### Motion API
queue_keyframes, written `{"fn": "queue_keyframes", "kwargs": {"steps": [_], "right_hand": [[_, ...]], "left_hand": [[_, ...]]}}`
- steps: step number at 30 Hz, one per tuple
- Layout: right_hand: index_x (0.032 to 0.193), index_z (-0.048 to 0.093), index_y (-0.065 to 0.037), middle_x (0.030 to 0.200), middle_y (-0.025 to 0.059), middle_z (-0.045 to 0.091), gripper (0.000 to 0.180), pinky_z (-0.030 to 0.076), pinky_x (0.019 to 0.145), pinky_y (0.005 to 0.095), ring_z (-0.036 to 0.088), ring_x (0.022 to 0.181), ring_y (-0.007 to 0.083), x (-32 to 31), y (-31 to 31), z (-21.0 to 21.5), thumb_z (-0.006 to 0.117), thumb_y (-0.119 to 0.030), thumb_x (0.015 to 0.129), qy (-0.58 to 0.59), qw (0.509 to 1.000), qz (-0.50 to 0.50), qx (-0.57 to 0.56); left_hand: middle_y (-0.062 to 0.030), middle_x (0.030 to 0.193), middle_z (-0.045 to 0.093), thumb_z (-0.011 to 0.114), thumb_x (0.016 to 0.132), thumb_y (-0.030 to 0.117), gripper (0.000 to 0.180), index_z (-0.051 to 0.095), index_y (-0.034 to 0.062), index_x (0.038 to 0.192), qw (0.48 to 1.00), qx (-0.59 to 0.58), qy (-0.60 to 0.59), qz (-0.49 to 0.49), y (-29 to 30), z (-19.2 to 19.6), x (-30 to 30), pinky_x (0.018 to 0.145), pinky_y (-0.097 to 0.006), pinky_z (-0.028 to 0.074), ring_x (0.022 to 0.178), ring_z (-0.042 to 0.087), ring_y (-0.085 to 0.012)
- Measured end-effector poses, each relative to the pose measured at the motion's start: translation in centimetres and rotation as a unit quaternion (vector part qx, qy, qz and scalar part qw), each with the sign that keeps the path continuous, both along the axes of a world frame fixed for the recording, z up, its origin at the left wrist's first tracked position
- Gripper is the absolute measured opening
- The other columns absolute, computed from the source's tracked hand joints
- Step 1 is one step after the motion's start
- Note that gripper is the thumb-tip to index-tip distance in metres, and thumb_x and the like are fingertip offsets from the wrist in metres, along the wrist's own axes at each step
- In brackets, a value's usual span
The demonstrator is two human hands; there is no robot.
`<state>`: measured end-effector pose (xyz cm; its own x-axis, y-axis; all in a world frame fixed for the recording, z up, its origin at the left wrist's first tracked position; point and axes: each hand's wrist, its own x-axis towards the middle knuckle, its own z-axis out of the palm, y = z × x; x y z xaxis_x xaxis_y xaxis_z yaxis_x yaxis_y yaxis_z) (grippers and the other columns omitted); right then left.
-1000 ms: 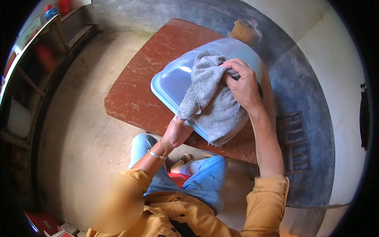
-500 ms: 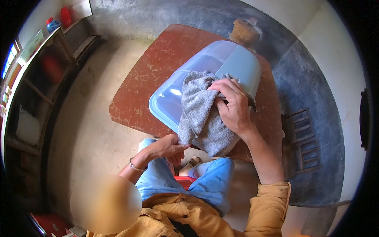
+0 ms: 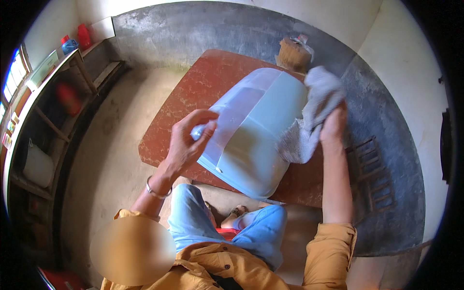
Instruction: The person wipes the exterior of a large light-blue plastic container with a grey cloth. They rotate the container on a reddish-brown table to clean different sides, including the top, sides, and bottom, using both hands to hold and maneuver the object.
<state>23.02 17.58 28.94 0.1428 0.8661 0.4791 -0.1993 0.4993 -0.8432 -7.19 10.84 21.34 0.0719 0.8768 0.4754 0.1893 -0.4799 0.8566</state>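
A plastic box [image 3: 251, 135] with a pale blue body and a clear, lilac-tinted section lies across a red-brown table. My left hand [image 3: 187, 140] is at the box's left edge, thumb and fingers apart around its corner. I cannot tell how firmly it touches. Beyond the box's right side, my right hand [image 3: 334, 123] grips a grey towel [image 3: 316, 108]. The towel is bunched and blurred by motion, its lower end hanging close to the box's side.
The red-brown table [image 3: 169, 116] extends past the box on the left. A woven basket [image 3: 293, 54] stands behind it. Wooden shelves [image 3: 58, 128] line the left wall. A small wooden rack [image 3: 372, 169] is at the right, and my knees are under the near edge.
My right hand has lifted the towel off the box, up and to the right. My left hand has let go of the towel's corner and moved up to the box's left edge.
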Motion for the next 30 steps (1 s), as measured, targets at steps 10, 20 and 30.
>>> {"fn": "queue_keyframes", "kwargs": {"steps": [10, 20, 30], "right_hand": [[0.098, 0.065, -0.010, 0.109, 0.0112, 0.063, 0.021, 0.043, 0.092, 0.0406, 0.056, 0.106, 0.0322, -6.4, -1.0, -4.4, 0.067, -0.016, 0.077, -0.578, 0.802, -0.034, 0.149], [0.092, 0.066, -0.012, 0.103, 0.0062, 0.065, 0.017, 0.044, 0.087, 0.0403, 0.059, 0.100, 0.0278, -6.0, 0.0, -6.0, 0.066, -0.020, 0.077, -0.532, 0.827, -0.064, 0.169], [0.093, 0.067, -0.014, 0.104, 0.0040, 0.065, 0.016, 0.041, 0.089, 0.0417, 0.058, 0.103, 0.0260, -6.2, -0.5, -6.6, 0.064, -0.018, 0.078, -0.528, 0.827, -0.104, 0.163]], "left_hand": [[-0.0160, 0.144, 0.039, 0.051, 0.070, 0.082, 0.103, 0.041, 0.0059, 0.138, 0.931, 0.178, 0.315, 0.056, 2.8, -4.3, 2.5, 0.112, -0.055, 0.017, 0.136, 0.031, -0.0363], [-0.0168, 0.143, 0.041, 0.056, 0.076, 0.070, 0.089, 0.044, 0.0043, 0.135, 0.936, 0.153, 0.309, 0.072, 2.7, -3.8, 3.3, 0.111, -0.055, 0.018, 0.136, 0.032, -0.0360], [-0.0170, 0.142, 0.041, 0.055, 0.077, 0.070, 0.089, 0.044, 0.0040, 0.136, 0.937, 0.145, 0.308, 0.080, 2.2, -3.5, 3.8, 0.112, -0.054, 0.015, 0.136, 0.031, -0.0348]]}}
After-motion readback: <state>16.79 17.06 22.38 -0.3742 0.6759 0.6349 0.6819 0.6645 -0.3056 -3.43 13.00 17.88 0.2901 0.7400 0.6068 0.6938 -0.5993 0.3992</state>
